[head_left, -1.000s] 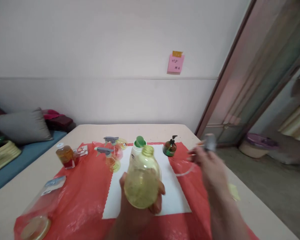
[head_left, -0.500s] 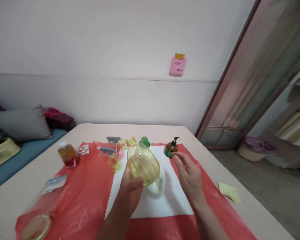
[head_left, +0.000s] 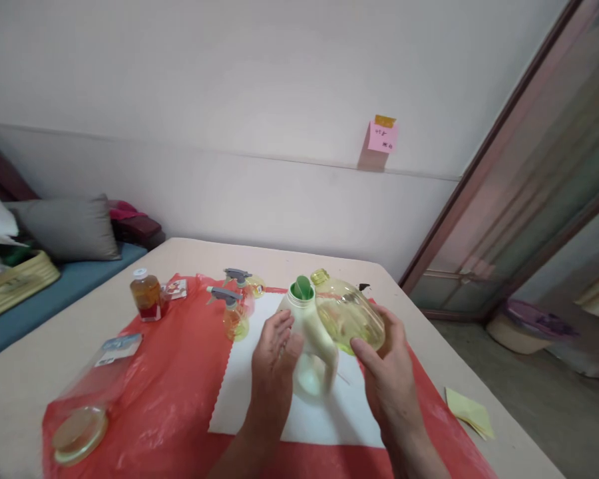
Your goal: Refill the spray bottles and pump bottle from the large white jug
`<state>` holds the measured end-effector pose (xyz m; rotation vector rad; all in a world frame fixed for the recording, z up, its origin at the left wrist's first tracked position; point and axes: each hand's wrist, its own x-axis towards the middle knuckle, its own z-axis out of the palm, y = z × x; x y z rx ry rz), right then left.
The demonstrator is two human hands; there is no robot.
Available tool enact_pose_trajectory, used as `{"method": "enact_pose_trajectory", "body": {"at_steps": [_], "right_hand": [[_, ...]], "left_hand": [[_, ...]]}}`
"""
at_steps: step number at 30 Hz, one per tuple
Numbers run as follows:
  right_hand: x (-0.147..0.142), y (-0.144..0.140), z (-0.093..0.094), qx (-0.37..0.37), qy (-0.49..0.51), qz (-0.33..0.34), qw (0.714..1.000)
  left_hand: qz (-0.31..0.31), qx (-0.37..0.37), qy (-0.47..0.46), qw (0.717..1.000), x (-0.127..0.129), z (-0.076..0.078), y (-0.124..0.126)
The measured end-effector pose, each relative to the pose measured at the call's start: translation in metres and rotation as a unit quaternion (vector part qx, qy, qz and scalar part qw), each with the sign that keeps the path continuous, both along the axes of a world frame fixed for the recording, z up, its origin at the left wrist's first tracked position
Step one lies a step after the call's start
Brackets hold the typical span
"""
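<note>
In my right hand (head_left: 389, 359) is a clear yellow-tinted bottle (head_left: 352, 316), gripped near its base and tilted so that its neck points up and to the left. The neck is close beside a pale green jug (head_left: 312, 332) that stands upright, with a green inner rim or funnel (head_left: 302, 289) at its mouth. My left hand (head_left: 277, 359) is open at the left side of the jug, fingers apart; whether it touches the jug I cannot tell. Behind the yellow bottle, a dark pump top (head_left: 363, 287) shows; the rest is hidden.
Two spray bottles with grey heads (head_left: 235, 322) stand left of the white cloth (head_left: 249, 399). A brown-liquid bottle (head_left: 147, 296) is farther left. A clear jar (head_left: 80, 434) lies on the red plastic sheet (head_left: 170, 399). Yellow sticky notes (head_left: 469, 409) lie at the right.
The yellow bottle has passed from my left hand to my right and moved right. My left hand has let go and is beside the jug, which now shows plainly.
</note>
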<state>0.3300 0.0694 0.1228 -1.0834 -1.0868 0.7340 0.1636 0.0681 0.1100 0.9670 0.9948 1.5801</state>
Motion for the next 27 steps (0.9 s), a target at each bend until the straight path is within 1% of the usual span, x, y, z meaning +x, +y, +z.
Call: {"method": "enact_pose_trajectory", "body": {"at_steps": [2,5,11,15,18,24,27], "right_hand": [[0.011,0.005,0.007,-0.011,-0.064,-0.052,0.997],[0.017,0.013,0.015,-0.018,-0.126,-0.081,0.989],[0.011,0.023,0.021,-0.036,-0.202,-0.077,0.976],[0.008,0.026,0.03,-0.02,-0.257,-0.096,0.961],[0.007,0.029,0.043,-0.001,-0.283,-0.093,0.954],[0.004,0.039,0.074,-0.002,-0.369,-0.08,0.926],[0.0,0.046,0.085,0.003,-0.387,-0.068,0.919]], "left_hand": [[0.05,-0.044,-0.004,0.998,-0.004,0.0,0.004],[0.084,-0.047,-0.008,0.995,-0.008,0.0,0.01],[0.073,-0.048,-0.015,0.996,-0.008,0.0,0.016],[0.071,-0.059,-0.037,0.995,-0.011,0.0,0.017],[0.072,-0.061,-0.05,0.994,-0.014,0.0,0.018],[0.074,-0.064,-0.071,0.993,-0.016,0.001,0.019],[0.072,-0.068,-0.085,0.991,-0.017,0.0,0.021]]}}
